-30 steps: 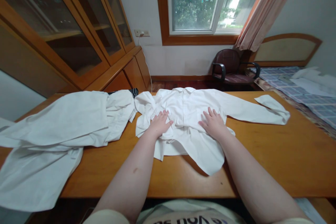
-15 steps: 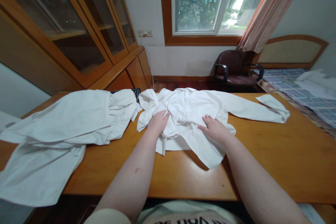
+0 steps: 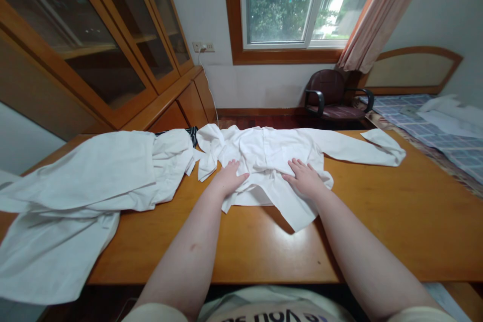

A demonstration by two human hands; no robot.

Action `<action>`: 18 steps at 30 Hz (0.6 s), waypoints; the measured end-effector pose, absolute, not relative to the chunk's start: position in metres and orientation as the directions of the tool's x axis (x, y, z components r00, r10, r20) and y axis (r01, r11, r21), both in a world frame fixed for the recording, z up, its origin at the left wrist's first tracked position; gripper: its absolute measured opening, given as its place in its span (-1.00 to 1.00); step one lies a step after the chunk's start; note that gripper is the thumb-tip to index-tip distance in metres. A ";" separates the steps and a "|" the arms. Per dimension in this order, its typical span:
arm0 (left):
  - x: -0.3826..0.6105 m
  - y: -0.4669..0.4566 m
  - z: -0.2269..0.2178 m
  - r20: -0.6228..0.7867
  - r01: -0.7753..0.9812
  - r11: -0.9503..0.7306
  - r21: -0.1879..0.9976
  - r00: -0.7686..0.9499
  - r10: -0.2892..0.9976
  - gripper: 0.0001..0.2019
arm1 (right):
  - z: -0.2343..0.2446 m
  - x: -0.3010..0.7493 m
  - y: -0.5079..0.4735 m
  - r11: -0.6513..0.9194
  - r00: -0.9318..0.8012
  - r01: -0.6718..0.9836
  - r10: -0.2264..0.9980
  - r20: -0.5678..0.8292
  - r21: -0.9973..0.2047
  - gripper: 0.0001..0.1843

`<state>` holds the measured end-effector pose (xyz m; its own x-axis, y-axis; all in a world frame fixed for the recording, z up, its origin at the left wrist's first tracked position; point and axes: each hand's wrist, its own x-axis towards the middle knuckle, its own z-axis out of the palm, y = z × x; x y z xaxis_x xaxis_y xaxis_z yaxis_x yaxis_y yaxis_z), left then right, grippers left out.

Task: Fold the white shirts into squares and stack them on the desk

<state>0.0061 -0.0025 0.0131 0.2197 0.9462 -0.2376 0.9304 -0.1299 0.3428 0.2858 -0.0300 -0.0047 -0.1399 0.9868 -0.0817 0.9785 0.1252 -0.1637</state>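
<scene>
A rumpled white long-sleeved shirt (image 3: 271,148) lies on the wooden table (image 3: 377,226), its collar at the far edge. One sleeve stretches to the right with its cuff end folded back; the other is bunched at the left. My left hand (image 3: 231,178) rests on the shirt's left side, fingers spread and thumb pointing right. Flat on the right part of the cloth lies my right hand (image 3: 305,177), fingers extended. The shirt's lower front edge is wavy, with a flap hanging toward me.
Left on the table, a pile of white clothing (image 3: 109,171) overhangs the near edge. A black striped cloth (image 3: 193,135) shows behind it. Beyond stand a glass-fronted cabinet (image 3: 151,91), a maroon armchair (image 3: 328,93) and a bed (image 3: 437,121).
My left hand has opened from a bent grip on the cloth to lying flatter, thumb out. My right hand stays spread on the shirt. The camera view has shifted slightly.
</scene>
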 end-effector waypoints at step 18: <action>0.035 -0.044 0.049 -0.022 0.600 -0.630 0.493 0.733 0.680 -0.46 | 0.000 0.284 -0.031 0.115 -0.126 0.974 0.991 -0.041 -0.197 -0.33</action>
